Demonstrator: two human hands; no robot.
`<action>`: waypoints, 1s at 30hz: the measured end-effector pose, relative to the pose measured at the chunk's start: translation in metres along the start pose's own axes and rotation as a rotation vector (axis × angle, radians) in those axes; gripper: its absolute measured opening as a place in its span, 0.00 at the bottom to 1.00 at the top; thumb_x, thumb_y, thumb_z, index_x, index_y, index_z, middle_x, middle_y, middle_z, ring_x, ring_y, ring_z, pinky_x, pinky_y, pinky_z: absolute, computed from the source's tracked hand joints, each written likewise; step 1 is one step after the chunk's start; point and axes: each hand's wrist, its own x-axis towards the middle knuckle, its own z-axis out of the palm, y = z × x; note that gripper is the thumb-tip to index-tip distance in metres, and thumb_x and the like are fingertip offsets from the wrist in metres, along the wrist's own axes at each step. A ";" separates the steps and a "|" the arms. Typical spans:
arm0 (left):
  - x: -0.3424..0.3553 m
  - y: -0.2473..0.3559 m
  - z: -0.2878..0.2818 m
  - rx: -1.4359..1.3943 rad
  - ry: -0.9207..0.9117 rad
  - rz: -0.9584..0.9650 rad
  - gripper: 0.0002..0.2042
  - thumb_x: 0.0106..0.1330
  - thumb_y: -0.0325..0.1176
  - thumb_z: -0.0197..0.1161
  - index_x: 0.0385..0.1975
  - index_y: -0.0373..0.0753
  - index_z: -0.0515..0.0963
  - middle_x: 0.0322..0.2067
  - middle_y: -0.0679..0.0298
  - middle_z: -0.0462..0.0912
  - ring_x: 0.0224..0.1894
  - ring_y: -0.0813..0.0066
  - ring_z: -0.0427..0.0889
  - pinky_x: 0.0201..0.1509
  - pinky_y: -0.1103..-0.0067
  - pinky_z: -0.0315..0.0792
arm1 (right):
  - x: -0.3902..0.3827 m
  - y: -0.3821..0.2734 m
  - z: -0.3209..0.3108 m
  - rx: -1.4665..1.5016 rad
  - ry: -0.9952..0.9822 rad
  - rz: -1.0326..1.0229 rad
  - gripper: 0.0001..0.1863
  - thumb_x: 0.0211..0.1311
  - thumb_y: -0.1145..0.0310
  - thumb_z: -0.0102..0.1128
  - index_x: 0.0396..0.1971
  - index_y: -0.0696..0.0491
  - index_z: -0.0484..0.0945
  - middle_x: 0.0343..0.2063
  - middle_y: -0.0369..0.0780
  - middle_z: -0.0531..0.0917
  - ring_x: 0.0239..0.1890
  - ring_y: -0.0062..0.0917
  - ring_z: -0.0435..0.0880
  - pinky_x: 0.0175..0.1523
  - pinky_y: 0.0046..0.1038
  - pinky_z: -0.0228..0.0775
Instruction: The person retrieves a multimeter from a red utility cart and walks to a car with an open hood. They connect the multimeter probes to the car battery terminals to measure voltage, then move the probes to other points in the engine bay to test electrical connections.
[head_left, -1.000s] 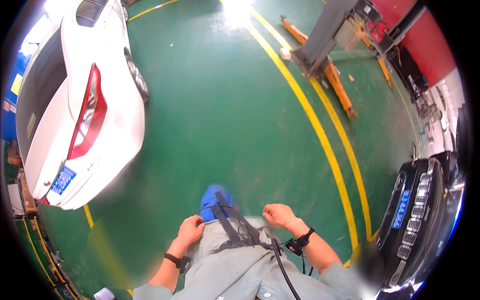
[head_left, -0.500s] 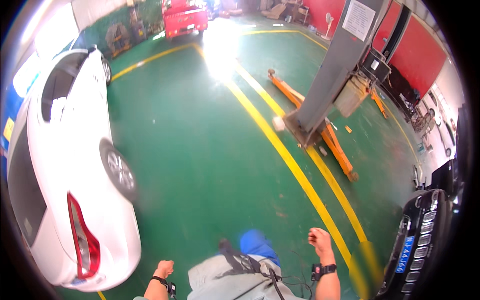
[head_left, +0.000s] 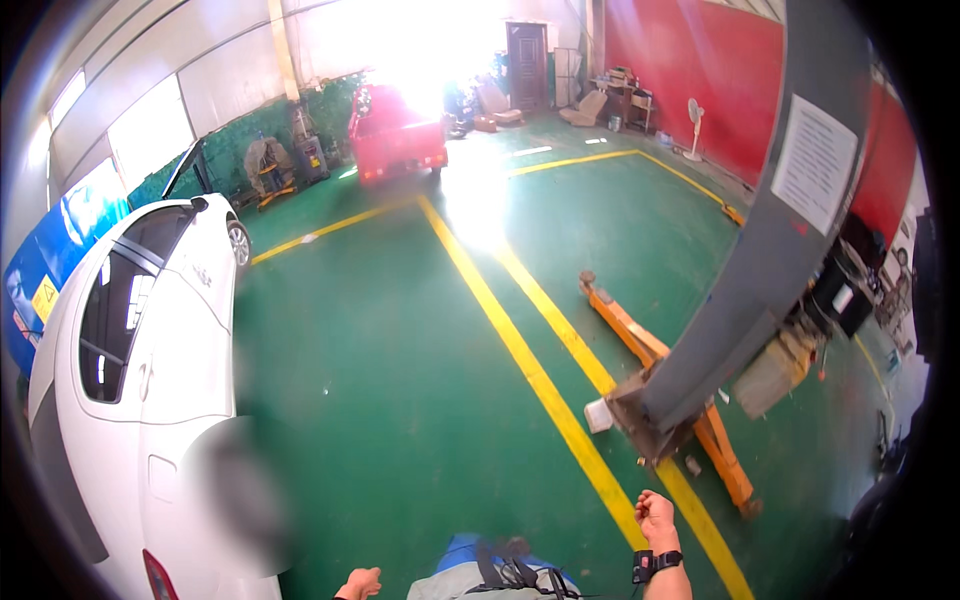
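My right hand (head_left: 655, 512) is raised in front of me at the lower right, its fingers curled loosely with nothing seen in them. A black band with a small device (head_left: 655, 567) is strapped round that wrist. Low in the picture my left hand (head_left: 362, 582) hangs with its fingers curled in, also holding nothing that I can see. Neither hand touches anything. On my left is a white car (head_left: 190, 340); a grey lift post (head_left: 745, 310) stands ahead of my right hand, with orange lift arms (head_left: 625, 325) low over the floor by its base.
Yellow lines (head_left: 520, 350) run along the green floor (head_left: 380, 400). A red truck (head_left: 400, 145) stands far ahead in glare. A white block (head_left: 598, 415) lies by the post's base. A white fan (head_left: 694, 130) stands near the red wall (head_left: 690, 70).
My view has lifted and moved forward past the white car's rear. The lift post is closer, and the black car at right has nearly left view. Both hands stay loosely curled.
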 end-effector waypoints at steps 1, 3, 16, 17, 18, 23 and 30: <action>-0.078 0.129 -0.010 -0.684 0.120 -0.152 0.13 0.67 0.54 0.63 0.33 0.54 0.81 0.27 0.67 0.79 0.28 0.68 0.74 0.30 0.69 0.69 | 0.019 -0.026 0.023 -0.041 0.007 -0.049 0.16 0.50 0.83 0.49 0.37 0.55 0.79 0.26 0.37 0.81 0.24 0.24 0.79 0.26 0.26 0.71; -0.025 0.127 -0.029 -0.665 -0.024 -0.202 0.18 0.62 0.59 0.67 0.41 0.55 0.79 0.30 0.72 0.75 0.33 0.77 0.69 0.40 0.72 0.67 | 0.054 -0.066 0.116 -0.037 -0.119 -0.019 0.17 0.48 0.85 0.49 0.38 0.56 0.78 0.27 0.38 0.81 0.24 0.26 0.79 0.28 0.26 0.72; 0.335 0.465 -0.144 0.019 0.243 -0.189 0.17 0.61 0.47 0.58 0.36 0.40 0.85 0.36 0.49 0.86 0.41 0.50 0.83 0.51 0.60 0.76 | 0.358 -0.213 0.266 0.274 -0.075 -0.033 0.23 0.38 0.89 0.43 0.31 0.48 0.78 0.25 0.31 0.78 0.25 0.24 0.77 0.27 0.26 0.67; 0.364 0.515 -0.161 0.082 0.258 -0.158 0.17 0.60 0.45 0.58 0.35 0.39 0.85 0.36 0.47 0.86 0.41 0.48 0.84 0.51 0.61 0.77 | 0.377 -0.223 0.271 0.309 -0.024 -0.039 0.24 0.38 0.88 0.42 0.31 0.46 0.79 0.24 0.30 0.78 0.23 0.22 0.76 0.26 0.26 0.67; 0.387 0.567 -0.177 0.109 0.284 -0.090 0.17 0.59 0.44 0.57 0.35 0.37 0.86 0.36 0.45 0.87 0.41 0.46 0.85 0.52 0.61 0.78 | 0.388 -0.237 0.283 0.354 0.003 -0.036 0.24 0.38 0.87 0.42 0.31 0.45 0.79 0.24 0.30 0.78 0.23 0.21 0.76 0.26 0.24 0.66; 0.479 0.761 -0.240 0.082 0.497 0.347 0.16 0.59 0.43 0.58 0.25 0.35 0.84 0.24 0.53 0.85 0.33 0.56 0.87 0.44 0.65 0.78 | 0.438 -0.294 0.355 -0.874 0.026 -0.685 0.08 0.61 0.66 0.61 0.29 0.55 0.82 0.23 0.46 0.85 0.26 0.35 0.82 0.33 0.40 0.71; 0.601 0.792 -0.281 0.245 0.405 0.063 0.19 0.67 0.45 0.58 0.26 0.34 0.84 0.24 0.56 0.85 0.26 0.61 0.82 0.30 0.62 0.74 | 0.676 -0.388 0.596 0.631 0.184 0.172 0.22 0.42 0.85 0.41 0.31 0.44 0.78 0.23 0.28 0.75 0.22 0.18 0.73 0.23 0.20 0.62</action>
